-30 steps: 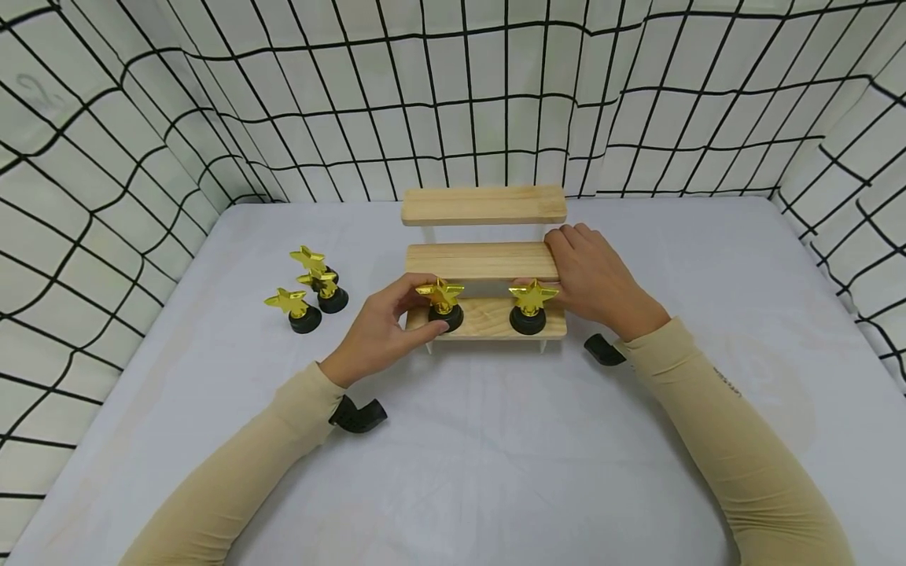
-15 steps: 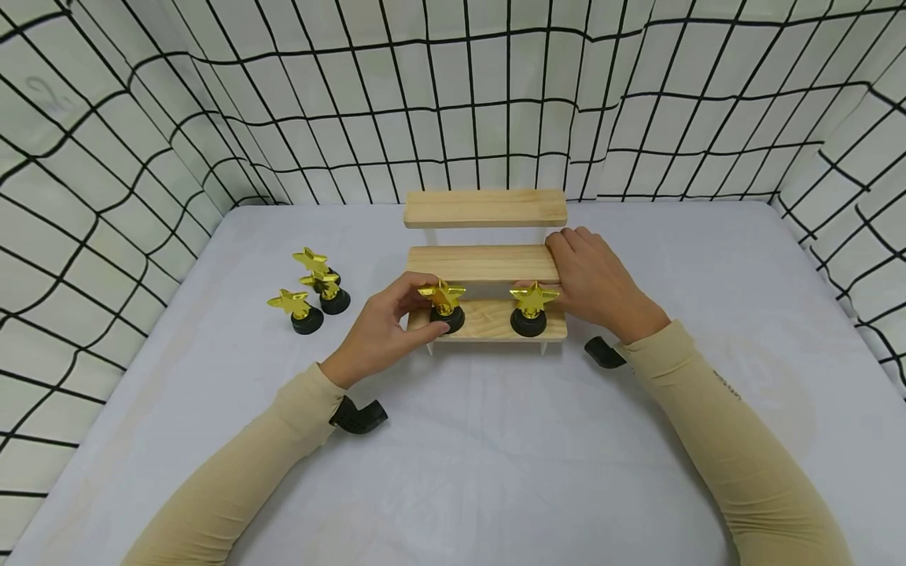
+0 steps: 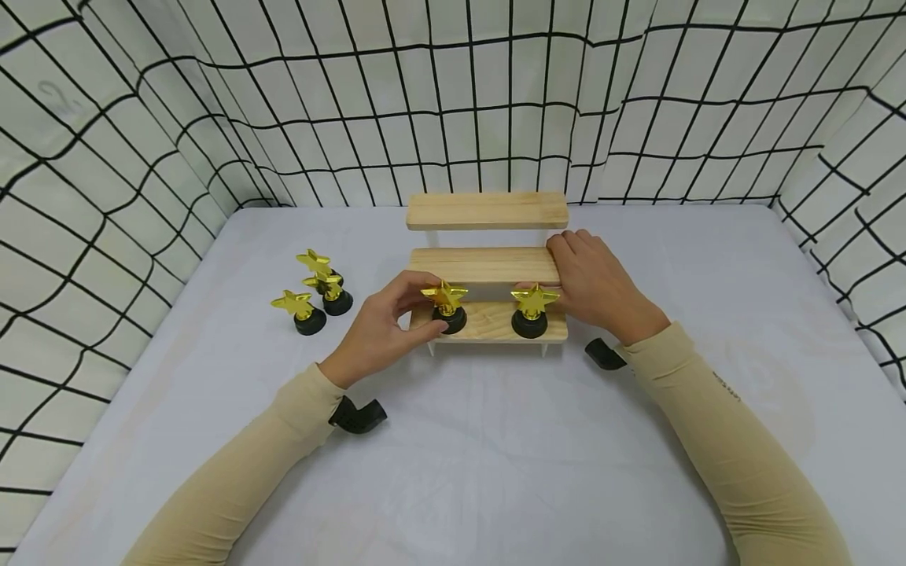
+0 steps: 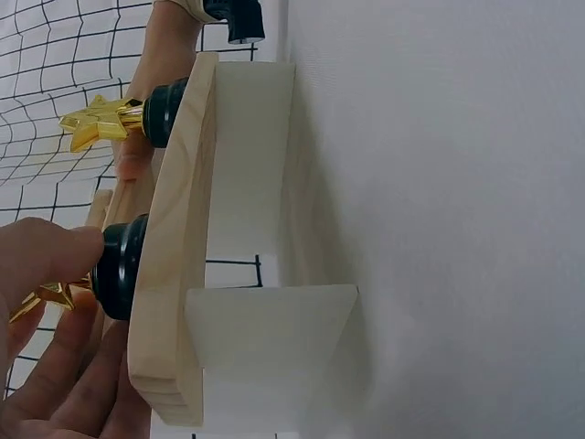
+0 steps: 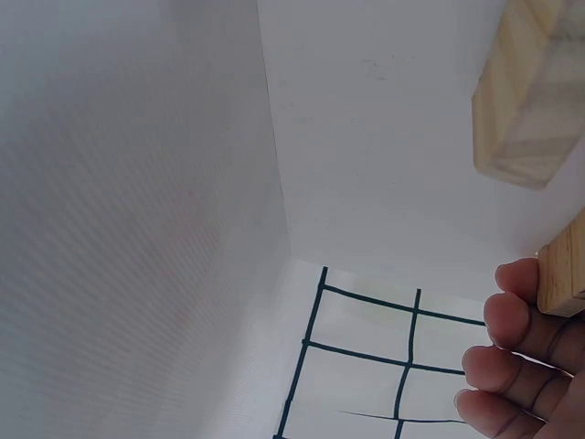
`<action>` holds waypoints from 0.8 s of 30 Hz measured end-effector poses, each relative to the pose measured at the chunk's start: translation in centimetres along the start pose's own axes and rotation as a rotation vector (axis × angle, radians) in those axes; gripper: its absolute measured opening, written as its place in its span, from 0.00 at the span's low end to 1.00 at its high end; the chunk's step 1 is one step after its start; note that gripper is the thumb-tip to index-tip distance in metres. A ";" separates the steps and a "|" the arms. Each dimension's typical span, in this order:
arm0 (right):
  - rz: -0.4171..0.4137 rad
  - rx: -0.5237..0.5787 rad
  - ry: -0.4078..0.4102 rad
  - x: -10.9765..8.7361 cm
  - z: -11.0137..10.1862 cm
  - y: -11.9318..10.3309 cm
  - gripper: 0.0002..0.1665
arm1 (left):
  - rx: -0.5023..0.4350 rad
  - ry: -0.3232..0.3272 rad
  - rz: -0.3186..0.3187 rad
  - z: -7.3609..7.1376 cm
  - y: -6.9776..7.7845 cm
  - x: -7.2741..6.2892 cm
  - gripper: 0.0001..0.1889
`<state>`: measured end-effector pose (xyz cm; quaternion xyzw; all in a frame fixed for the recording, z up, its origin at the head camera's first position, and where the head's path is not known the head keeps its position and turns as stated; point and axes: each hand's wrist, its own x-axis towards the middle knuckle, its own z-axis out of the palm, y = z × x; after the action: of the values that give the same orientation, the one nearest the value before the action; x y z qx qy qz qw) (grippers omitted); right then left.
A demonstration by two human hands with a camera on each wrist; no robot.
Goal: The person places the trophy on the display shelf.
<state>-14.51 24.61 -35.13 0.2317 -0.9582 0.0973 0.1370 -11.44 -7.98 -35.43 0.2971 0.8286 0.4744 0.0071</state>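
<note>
A small three-tier wooden shelf (image 3: 488,266) stands on the table. On its lowest tier are two gold star trophies with round black bases. My left hand (image 3: 382,324) pinches the left trophy (image 3: 447,303), which stands upright at the tier's left end. In the left wrist view the thumb (image 4: 55,249) presses the black base (image 4: 120,265), which sits against the board, and the other fingers lie behind. The right trophy (image 3: 532,308) stands untouched. My right hand (image 3: 598,279) grips the right end of the middle tier, its fingertips (image 5: 508,320) around the board's end (image 5: 565,274).
Several more star trophies (image 3: 309,303) stand in a group on the white-covered table (image 3: 488,464), left of the shelf. Black wire grid panels (image 3: 488,102) rise along the back and both sides. Black angled pieces (image 3: 358,415) show at both wrists.
The whole scene sits slightly lower in the head view. Both hands keep their places on the trophy and the shelf.
</note>
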 end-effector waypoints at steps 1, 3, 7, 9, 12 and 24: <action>-0.002 -0.002 0.002 0.0 0.0 0.0 0.43 | -0.001 0.003 0.002 -0.1 0.0 -0.1 0.29; -0.004 -0.002 0.004 0.0 -0.1 0.0 0.42 | -0.017 0.006 0.007 -0.4 -0.1 -0.2 0.29; -0.009 -0.008 0.004 -0.1 -0.1 -0.1 0.41 | -0.023 0.019 0.025 -1.0 0.1 -0.4 0.28; -0.010 -0.009 0.004 -0.1 -0.1 -0.1 0.42 | -0.015 0.031 0.030 -1.3 0.2 -0.6 0.27; -0.011 -0.008 0.004 -0.1 0.0 0.0 0.42 | 0.005 0.051 0.031 -1.8 0.3 -0.7 0.26; -0.015 -0.012 0.016 0.0 0.0 -0.1 0.43 | 0.147 0.169 0.041 -4.9 0.4 -1.2 0.23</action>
<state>-14.45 24.57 -35.13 0.2372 -0.9559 0.0924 0.1466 -11.66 -12.26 -32.73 0.2728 0.8526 0.4357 -0.0942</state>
